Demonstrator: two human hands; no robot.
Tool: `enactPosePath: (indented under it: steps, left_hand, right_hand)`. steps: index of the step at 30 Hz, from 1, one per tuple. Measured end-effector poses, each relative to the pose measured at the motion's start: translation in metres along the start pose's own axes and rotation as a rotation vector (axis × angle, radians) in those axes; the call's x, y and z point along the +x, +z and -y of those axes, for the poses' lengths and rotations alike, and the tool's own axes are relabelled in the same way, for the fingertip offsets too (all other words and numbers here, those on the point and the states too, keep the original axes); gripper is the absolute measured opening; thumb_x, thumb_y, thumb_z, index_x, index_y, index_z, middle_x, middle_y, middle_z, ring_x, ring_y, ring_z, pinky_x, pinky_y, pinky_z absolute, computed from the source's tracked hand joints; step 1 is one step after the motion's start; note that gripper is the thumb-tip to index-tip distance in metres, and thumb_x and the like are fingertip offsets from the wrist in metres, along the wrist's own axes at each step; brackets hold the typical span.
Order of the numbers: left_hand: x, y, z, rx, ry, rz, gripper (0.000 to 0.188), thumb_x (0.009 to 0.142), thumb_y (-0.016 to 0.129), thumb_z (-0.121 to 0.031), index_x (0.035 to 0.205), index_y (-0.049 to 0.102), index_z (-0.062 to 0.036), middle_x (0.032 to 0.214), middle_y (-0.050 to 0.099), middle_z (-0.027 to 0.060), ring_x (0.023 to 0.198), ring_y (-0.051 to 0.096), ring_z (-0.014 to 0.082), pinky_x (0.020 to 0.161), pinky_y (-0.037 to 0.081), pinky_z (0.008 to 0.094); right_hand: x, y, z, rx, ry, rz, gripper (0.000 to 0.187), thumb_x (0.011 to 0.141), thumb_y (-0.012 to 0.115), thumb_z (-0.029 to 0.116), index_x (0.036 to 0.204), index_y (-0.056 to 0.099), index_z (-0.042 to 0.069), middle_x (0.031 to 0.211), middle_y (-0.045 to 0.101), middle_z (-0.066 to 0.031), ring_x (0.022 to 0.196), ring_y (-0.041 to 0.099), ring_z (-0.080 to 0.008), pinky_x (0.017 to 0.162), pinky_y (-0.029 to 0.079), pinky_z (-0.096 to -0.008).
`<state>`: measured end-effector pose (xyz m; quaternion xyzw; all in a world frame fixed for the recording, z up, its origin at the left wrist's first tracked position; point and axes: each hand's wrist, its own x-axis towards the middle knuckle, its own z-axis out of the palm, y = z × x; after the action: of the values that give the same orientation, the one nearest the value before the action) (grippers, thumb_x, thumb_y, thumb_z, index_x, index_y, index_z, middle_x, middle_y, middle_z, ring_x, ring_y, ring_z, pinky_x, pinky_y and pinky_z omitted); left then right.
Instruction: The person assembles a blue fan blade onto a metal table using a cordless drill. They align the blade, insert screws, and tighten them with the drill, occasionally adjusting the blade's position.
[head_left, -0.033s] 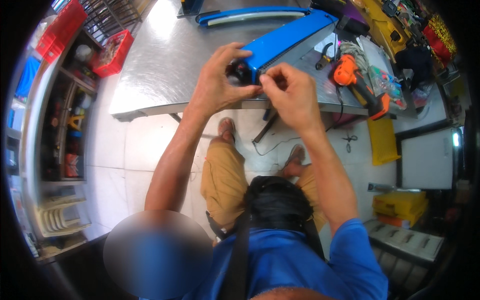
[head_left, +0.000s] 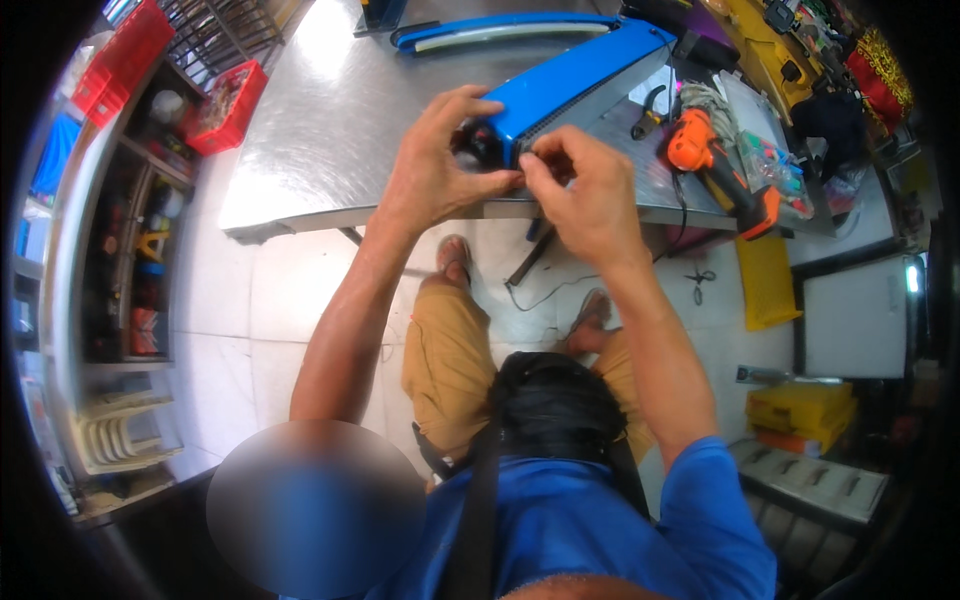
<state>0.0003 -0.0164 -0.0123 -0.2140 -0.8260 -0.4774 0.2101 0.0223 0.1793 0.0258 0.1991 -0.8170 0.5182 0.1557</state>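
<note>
A long blue housing (head_left: 580, 85) with a perforated grey side lies slantwise on the metal table, its near end toward me. My left hand (head_left: 435, 165) grips that end from the left, fingertips on the blue top and thumb at the lower corner. Inside the curve of this hand is a dark round part (head_left: 482, 145) against the housing's end, partly covered by fingers. At the near right corner my right hand (head_left: 585, 190) is closed in a pinch, thumb and forefinger touching the housing's edge. Whatever sits between those fingertips is too small to make out.
Right of the housing lie pliers (head_left: 650, 113), an orange and black power tool (head_left: 720, 165) with a cord, and a bag of small coloured pieces (head_left: 775, 175). A blue curved strip (head_left: 510, 32) lies behind. A red crate (head_left: 228, 105) stands left of the metal table (head_left: 310, 140).
</note>
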Motion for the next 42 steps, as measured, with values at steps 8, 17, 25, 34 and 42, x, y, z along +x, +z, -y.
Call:
enactPosePath:
  steps: [8, 17, 25, 34, 42]
  left_hand:
    - [0.0, 0.002, 0.001, 0.016, -0.008, -0.01, 0.075, 0.069, 0.097, -0.028, 0.131, 0.061, -0.0077, 0.146, 0.053, 0.017, 0.129, 0.061, 0.0318, 0.106, 0.057, 0.0478]
    - [0.001, 0.001, 0.001, -0.009, -0.013, 0.007, 0.072, 0.072, 0.093, -0.026, 0.131, 0.059, -0.004, 0.145, 0.054, 0.0178, 0.127, 0.061, 0.0324, 0.104, 0.056, 0.0482]
    - [0.001, 0.001, -0.005, 0.019, -0.018, 0.0, 0.062, 0.077, 0.083, -0.023, 0.13, 0.058, -0.0027, 0.142, 0.056, 0.0201, 0.114, 0.067, 0.0306, 0.097, 0.06, 0.0448]
    - [0.002, 0.009, -0.005, 0.133, -0.008, -0.067, 0.058, 0.077, 0.078, -0.017, 0.126, 0.053, 0.0002, 0.141, 0.056, 0.0269, 0.12, 0.066, 0.038, 0.099, 0.06, 0.0466]
    - [-0.003, 0.014, -0.01, 0.312, 0.007, -0.101, 0.059, 0.081, 0.073, -0.009, 0.133, 0.047, 0.0028, 0.14, 0.055, 0.0251, 0.121, 0.064, 0.0366, 0.095, 0.061, 0.0459]
  right_hand:
    - [-0.001, 0.001, 0.009, -0.084, 0.052, 0.026, 0.02, 0.093, 0.073, 0.016, 0.083, 0.068, -0.001, 0.067, 0.068, -0.0137, 0.054, 0.064, -0.0244, 0.056, 0.052, -0.0342]
    - [-0.006, 0.004, 0.001, 0.04, 0.12, 0.04, 0.017, 0.091, 0.072, 0.012, 0.082, 0.064, 0.0, 0.073, 0.068, -0.0143, 0.055, 0.065, -0.0275, 0.053, 0.05, -0.037]
    - [-0.016, -0.009, -0.009, 0.039, -0.157, -0.09, 0.014, 0.088, 0.07, 0.008, 0.082, 0.059, 0.001, 0.074, 0.063, -0.0143, 0.065, 0.063, -0.0326, 0.06, 0.05, -0.0419]
    - [-0.018, -0.015, -0.017, 0.047, -0.252, -0.113, 0.013, 0.084, 0.069, 0.005, 0.08, 0.057, 0.001, 0.078, 0.061, -0.0147, 0.075, 0.061, -0.0344, 0.066, 0.05, -0.0453]
    - [-0.017, -0.002, -0.035, 0.245, -0.28, -0.143, 0.014, 0.087, 0.072, 0.008, 0.081, 0.06, 0.003, 0.074, 0.062, -0.0108, 0.068, 0.061, -0.03, 0.063, 0.05, -0.0413]
